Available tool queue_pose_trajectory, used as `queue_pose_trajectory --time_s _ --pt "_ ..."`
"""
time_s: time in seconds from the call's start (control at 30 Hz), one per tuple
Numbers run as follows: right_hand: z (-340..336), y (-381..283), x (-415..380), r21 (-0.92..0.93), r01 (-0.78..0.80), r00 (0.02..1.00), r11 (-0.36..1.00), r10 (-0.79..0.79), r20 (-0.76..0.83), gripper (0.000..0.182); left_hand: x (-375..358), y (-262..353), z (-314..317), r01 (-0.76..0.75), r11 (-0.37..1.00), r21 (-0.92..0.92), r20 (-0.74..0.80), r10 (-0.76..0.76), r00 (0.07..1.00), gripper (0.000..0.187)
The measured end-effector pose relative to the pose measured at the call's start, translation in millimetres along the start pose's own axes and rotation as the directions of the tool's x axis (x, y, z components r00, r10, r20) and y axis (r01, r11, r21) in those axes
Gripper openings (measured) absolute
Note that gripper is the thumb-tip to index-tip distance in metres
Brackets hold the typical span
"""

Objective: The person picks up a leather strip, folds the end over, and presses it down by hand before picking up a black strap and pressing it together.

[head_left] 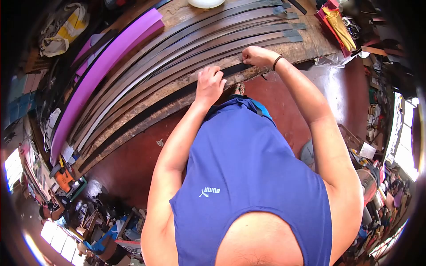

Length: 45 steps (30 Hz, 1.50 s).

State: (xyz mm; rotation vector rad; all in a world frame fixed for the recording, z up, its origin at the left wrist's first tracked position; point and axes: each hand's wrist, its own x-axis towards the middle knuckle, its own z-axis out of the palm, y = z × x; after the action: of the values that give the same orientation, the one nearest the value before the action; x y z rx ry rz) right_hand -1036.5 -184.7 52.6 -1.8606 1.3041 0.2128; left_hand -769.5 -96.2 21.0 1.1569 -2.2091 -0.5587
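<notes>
A long black strip (153, 108), which looks like leather or belt material, runs along the near edge of the wooden table. My left hand (210, 84) lies over this strip with bent fingers, closed on it. Further right, at the strip's right end, my right hand (258, 56) is closed in a pinch on it; the fingertips are partly hidden. Several long brown and dark strips (195, 55) lie side by side just beyond my hands, with dark pieces at their right ends. One pale strip (116, 105) runs among them.
A long purple sheet (104, 57) lies at the table's left. A white round object (206, 2) stands at the back. Red and yellow material (339, 29) sits at the right corner. An orange tool (63, 179) is at the lower left. The floor (284, 95) is red.
</notes>
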Motion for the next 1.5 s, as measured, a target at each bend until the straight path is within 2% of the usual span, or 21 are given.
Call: queue_pose_trajectory --time_s 0.17,0.27,0.37,0.4,0.5,0.53,0.67,0.8,0.93,1.1,1.2,1.3,1.4,1.5 --pt "0.4 5.1 -5.9 0.041 0.082 0.996 0.996 -0.080 -0.043 0.021 33.2 25.0 45.0 0.014 0.999 -0.037 -0.026 -0.015 1.000 0.020" --pt "-2.6 19.7 -11.3 0.164 0.189 0.982 0.968 -0.186 -0.038 0.028 33.9 28.7 46.6 0.050 0.997 -0.051 -0.022 -0.051 0.998 0.018" --pt "-11.1 34.1 -18.5 0.254 0.197 0.973 0.947 -0.221 0.067 0.035 35.3 29.6 46.6 0.088 0.993 -0.084 -0.026 -0.090 0.996 0.018" --pt "-13.9 39.1 -20.0 0.247 0.261 0.958 0.933 -0.283 0.054 0.037 35.0 30.2 46.9 0.101 0.991 -0.087 -0.020 -0.103 0.994 0.018" --pt "-28.6 46.6 -34.2 0.044 0.216 0.975 0.975 -0.218 0.044 0.034 35.2 29.6 48.4 0.129 0.986 -0.105 -0.015 -0.131 0.991 0.019" --pt "-39.4 44.8 -42.3 0.080 0.164 0.983 0.983 -0.169 0.065 0.033 34.8 30.0 48.6 0.133 0.985 -0.112 -0.021 -0.136 0.990 0.019" --pt "-34.4 75.1 -47.5 0.169 0.280 0.959 0.945 -0.282 -0.018 0.034 36.5 33.6 48.7 0.160 0.981 -0.114 -0.040 -0.165 0.985 0.019" --pt "-36.7 70.5 -54.4 0.144 0.261 0.965 0.955 -0.255 -0.060 0.032 37.0 34.6 49.6 0.182 0.977 -0.114 -0.041 -0.188 0.981 0.019" --pt "-29.4 77.8 -50.7 0.211 0.235 0.972 0.949 -0.223 -0.079 0.026 39.9 40.7 49.5 0.190 0.979 -0.074 -0.051 -0.194 0.980 0.018" --pt "-30.0 74.6 -50.0 0.225 0.213 0.976 0.951 -0.195 -0.101 0.021 45.8 43.1 56.7 0.137 0.989 -0.055 -0.067 -0.140 0.988 0.018" --pt "-24.7 78.6 -48.4 0.284 0.226 0.972 0.932 -0.195 -0.134 0.019 47.4 40.7 58.4 0.124 0.991 -0.058 -0.063 -0.128 0.990 0.017" --pt "-24.1 79.3 -47.2 0.361 0.166 0.985 0.918 -0.136 -0.108 0.018 47.7 38.7 58.6 0.121 0.990 -0.070 -0.058 -0.125 0.991 0.017" --pt "-24.3 76.5 -45.6 0.276 0.167 0.982 0.947 -0.135 -0.133 0.017 47.5 37.9 59.6 0.119 0.990 -0.071 -0.062 -0.123 0.990 0.017" --pt "-25.6 74.7 -44.8 0.265 0.122 0.990 0.956 -0.097 -0.106 0.023 46.3 37.5 61.2 0.126 0.989 -0.071 -0.054 -0.130 0.990 0.017"
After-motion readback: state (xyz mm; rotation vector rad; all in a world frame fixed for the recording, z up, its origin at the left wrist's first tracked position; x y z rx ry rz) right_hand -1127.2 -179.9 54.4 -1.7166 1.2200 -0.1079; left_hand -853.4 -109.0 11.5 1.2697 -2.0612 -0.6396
